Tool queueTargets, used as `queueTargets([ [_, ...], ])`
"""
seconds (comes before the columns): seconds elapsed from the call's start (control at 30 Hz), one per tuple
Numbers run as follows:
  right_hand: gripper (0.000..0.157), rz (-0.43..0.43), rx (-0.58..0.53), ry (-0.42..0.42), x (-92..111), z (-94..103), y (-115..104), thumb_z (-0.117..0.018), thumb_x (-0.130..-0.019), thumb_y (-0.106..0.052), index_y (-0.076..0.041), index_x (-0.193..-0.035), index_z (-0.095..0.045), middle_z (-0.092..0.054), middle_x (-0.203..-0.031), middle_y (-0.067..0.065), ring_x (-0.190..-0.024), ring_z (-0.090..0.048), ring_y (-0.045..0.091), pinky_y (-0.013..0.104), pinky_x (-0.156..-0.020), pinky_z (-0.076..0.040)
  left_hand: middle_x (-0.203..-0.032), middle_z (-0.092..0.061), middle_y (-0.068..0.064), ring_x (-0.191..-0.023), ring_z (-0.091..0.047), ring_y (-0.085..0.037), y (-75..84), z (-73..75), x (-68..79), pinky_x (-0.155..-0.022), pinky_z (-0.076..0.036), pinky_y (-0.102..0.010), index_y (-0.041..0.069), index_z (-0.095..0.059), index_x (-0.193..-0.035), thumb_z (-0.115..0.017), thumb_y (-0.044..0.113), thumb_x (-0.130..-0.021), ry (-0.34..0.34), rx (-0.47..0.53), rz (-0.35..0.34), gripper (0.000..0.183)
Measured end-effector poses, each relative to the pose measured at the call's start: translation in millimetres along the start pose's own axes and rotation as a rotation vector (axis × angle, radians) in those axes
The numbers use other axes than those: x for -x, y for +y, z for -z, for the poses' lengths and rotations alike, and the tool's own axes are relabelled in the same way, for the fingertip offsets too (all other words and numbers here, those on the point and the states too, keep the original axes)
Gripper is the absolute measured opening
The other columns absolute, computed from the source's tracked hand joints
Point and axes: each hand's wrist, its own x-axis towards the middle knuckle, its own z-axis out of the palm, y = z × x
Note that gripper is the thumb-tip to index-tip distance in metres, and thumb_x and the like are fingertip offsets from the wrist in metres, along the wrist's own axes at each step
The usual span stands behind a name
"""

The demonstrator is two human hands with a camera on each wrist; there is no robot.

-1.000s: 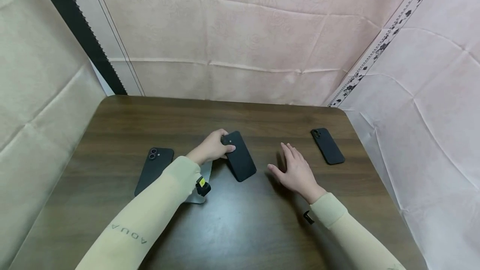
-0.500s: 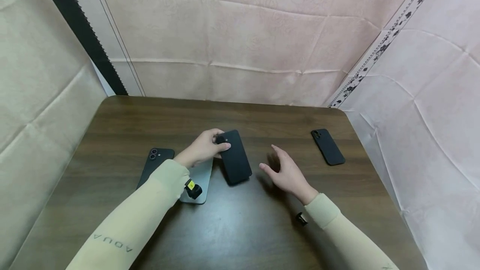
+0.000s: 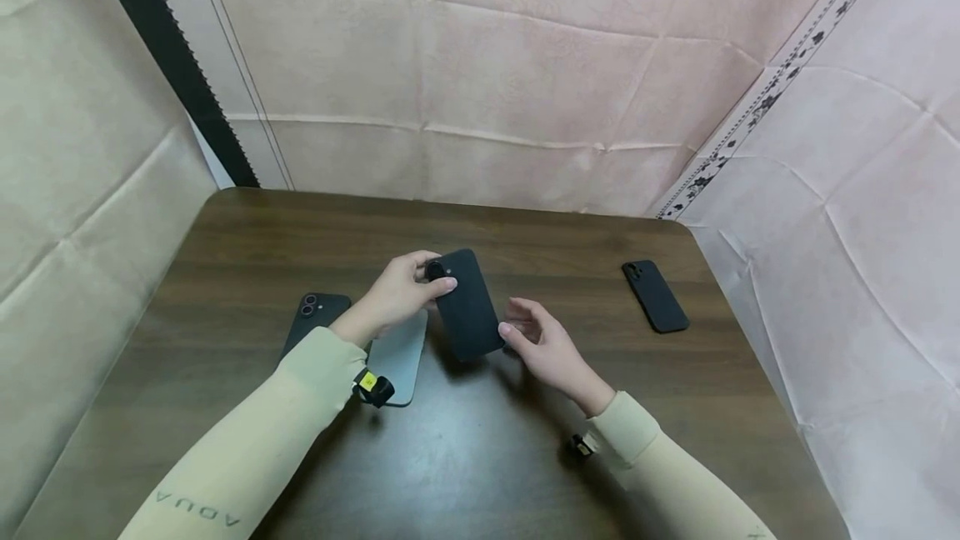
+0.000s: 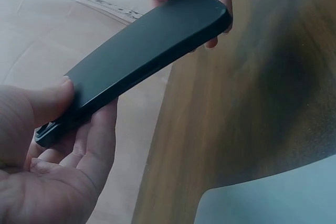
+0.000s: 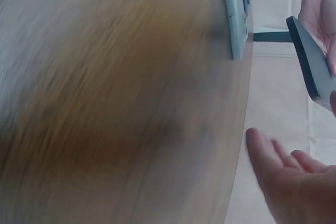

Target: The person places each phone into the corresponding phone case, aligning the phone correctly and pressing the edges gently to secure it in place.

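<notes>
In the head view my left hand (image 3: 401, 290) pinches a black phone (image 3: 470, 307) by its upper left corner, beside the round camera. My thumb lies on its back and my fingers are under it, as the left wrist view shows. The phone (image 4: 142, 51) is tilted and raised over the table. My right hand (image 3: 547, 352) is at the phone's lower right corner, its thumb tip right at the edge. In the right wrist view the right hand (image 5: 294, 182) has its fingers loosely bent, with a gap to the phone (image 5: 310, 61).
A pale blue-grey slab with rounded corners (image 3: 401, 357) lies on the wooden table (image 3: 480, 473), partly under my left wrist. Left of it lies a dark phone with two lenses (image 3: 318, 315), partly covered by my sleeve. Another black phone (image 3: 656, 298) lies at the right.
My left hand has moved slightly left and up with the black phone. My right hand has come left to the phone's lower corner, its fingers bending more.
</notes>
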Motion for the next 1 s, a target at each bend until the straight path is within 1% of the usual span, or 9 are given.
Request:
queueTargets([
  [0.1, 0.048, -0.031, -0.088, -0.019, 0.2, -3.2, -3.5, -0.063, -0.096, -0.018, -0.003, -0.138, -0.046, -0.062, -0.122, 0.017, -0.104, -0.064, 0.026, 0.038, -0.090, -0.051, -0.117, -0.065, -0.010, -0.093, -0.069, -0.022, 2.0, 1.0, 3.2, -0.080, -0.055, -0.039, 0.012, -0.054, -0.131, -0.071, 0.025, -0.090, 0.011, -0.010, -0.003, 0.046],
  [0.2, 0.041, -0.052, -0.191, -0.023, 1.2, -5.7, -7.9, -0.062, -0.096, -0.012, -0.002, -0.134, -0.050, -0.065, -0.114, 0.016, -0.099, -0.065, 0.025, 0.034, -0.085, -0.053, -0.118, -0.066, -0.009, -0.093, -0.069, -0.021, 4.1, 1.5, 5.3, -0.080, -0.056, -0.037, 0.012, -0.055, -0.129, -0.072, 0.027, -0.089, 0.018, -0.021, -0.002, 0.046],
  [0.3, 0.036, -0.042, -0.237, -0.003, 2.8, -7.4, -11.0, -0.063, -0.095, -0.011, -0.004, -0.129, -0.055, -0.066, -0.111, 0.014, -0.096, -0.066, 0.024, 0.032, -0.083, -0.054, -0.116, -0.066, -0.007, -0.093, -0.068, -0.021, 6.0, 1.1, 6.6, -0.082, -0.055, -0.039, 0.013, -0.056, -0.128, -0.072, 0.030, -0.089, 0.020, -0.038, -0.002, 0.046],
  [0.5, 0.026, 0.000, -0.228, 0.030, 3.9, -10.5, -12.4, -0.065, -0.094, -0.014, -0.008, -0.120, -0.062, -0.068, -0.103, 0.012, -0.087, -0.066, 0.024, 0.034, -0.079, -0.056, -0.113, -0.068, -0.006, -0.092, -0.068, -0.023, 7.7, 0.1, 8.2, -0.089, -0.051, -0.048, 0.014, -0.057, -0.126, -0.072, 0.030, -0.089, 0.020, -0.039, -0.007, 0.043],
  [0.7, 0.022, 0.007, -0.195, 0.048, 4.9, -12.2, -15.0, -0.065, -0.094, -0.013, -0.007, -0.116, -0.064, -0.068, -0.099, 0.010, -0.084, -0.066, 0.023, 0.034, -0.077, -0.056, -0.115, -0.067, -0.007, -0.094, -0.068, -0.023, 8.3, -0.6, 9.1, -0.089, -0.051, -0.048, 0.013, -0.058, -0.125, -0.072, 0.029, -0.089, 0.021, -0.019, -0.010, 0.042],
  [0.9, 0.023, -0.015, -0.184, 0.036, 4.1, -12.8, -15.2, -0.067, -0.092, -0.014, -0.008, -0.115, -0.066, -0.069, -0.098, 0.009, -0.083, -0.066, 0.023, 0.050, -0.080, -0.054, -0.118, -0.066, -0.007, -0.095, -0.067, -0.022, 7.6, -1.9, 8.2, -0.090, -0.050, -0.048, 0.014, -0.058, -0.126, -0.072, 0.031, -0.088, 0.024, -0.021, -0.002, 0.043],
  [0.97, 0.024, -0.016, -0.177, 0.032, 4.0, -13.4, -15.2, -0.069, -0.092, -0.015, -0.007, -0.114, -0.067, -0.069, -0.097, 0.009, -0.082, -0.066, 0.022, 0.053, -0.080, -0.053, -0.119, -0.066, -0.007, -0.095, -0.067, -0.023, 7.3, -2.3, 8.1, -0.090, -0.050, -0.048, 0.014, -0.058, -0.126, -0.072, 0.032, -0.088, 0.023, -0.028, 0.002, 0.045],
  [1.0, 0.024, -0.020, -0.175, 0.028, 4.8, -13.4, -19.2, -0.069, -0.091, -0.014, -0.005, -0.114, -0.067, -0.069, -0.097, 0.011, -0.082, -0.066, 0.023, 0.054, -0.081, -0.052, -0.119, -0.066, -0.007, -0.095, -0.067, -0.023, 6.8, -2.7, 7.7, -0.091, -0.049, -0.049, 0.014, -0.058, -0.126, -0.073, 0.033, -0.088, 0.023, -0.029, 0.003, 0.045],
])
